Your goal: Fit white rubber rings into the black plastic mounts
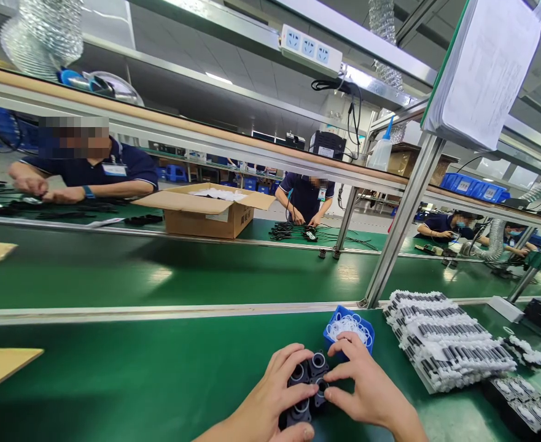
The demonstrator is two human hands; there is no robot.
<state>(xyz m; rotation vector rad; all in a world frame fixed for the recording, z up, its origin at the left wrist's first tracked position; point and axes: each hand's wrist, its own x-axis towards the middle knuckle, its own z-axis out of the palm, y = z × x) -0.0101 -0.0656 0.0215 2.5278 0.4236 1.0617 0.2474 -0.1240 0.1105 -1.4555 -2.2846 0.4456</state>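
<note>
Several black round-mouthed plastic housings (317,363) stand grouped on the green bench in front of me, with pale rings visible at their mouths. My left hand (277,390) is curled around the left side of the group, its fingers and thumb resting on the parts. At the front right housing, the thumb and a finger of my right hand (362,380) close on a white ring (322,387) at its mouth. Just behind my right fingers sits a small blue bin (372,331) of loose white rings (347,326).
On the right lies a wide stack of black-and-white parts (449,337), with black trays of parts (523,399) beyond. A metal post (401,227) rises behind the blue bin. Yellow boards (3,368) lie at left. Co-workers sit across the line near an open carton (206,221).
</note>
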